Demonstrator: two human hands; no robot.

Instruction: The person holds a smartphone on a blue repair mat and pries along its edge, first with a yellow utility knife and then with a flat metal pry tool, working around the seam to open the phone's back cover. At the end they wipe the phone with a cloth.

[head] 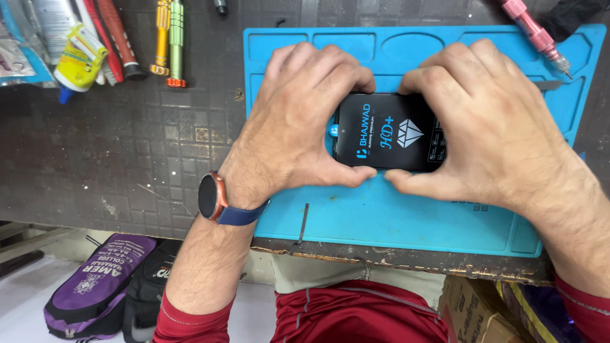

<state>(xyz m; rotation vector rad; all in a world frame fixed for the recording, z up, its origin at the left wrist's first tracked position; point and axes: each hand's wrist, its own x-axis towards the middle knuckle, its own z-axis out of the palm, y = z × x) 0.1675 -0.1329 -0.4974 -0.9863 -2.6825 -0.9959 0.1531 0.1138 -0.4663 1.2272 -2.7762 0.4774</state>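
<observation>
A black phone [387, 133] with a printed protective film on its screen lies flat on a blue silicone work mat [381, 216]. My left hand [298, 121] covers the phone's left end, fingers curled over its top edge and thumb pressed along its bottom edge. My right hand [489, 121] grips the right end the same way, thumb under the lower edge. The two thumbs nearly meet below the phone. A dark watch [213, 197] with a blue strap is on my left wrist.
Yellow and green screwdrivers [168, 41], a glue bottle [79, 57] and red-handled tools [114, 38] lie at the back left on the dark bench [114, 146]. A pink tool [537, 35] lies at the back right. A thin dark strip [304, 223] rests on the mat's front. Bags [101, 286] lie on the floor.
</observation>
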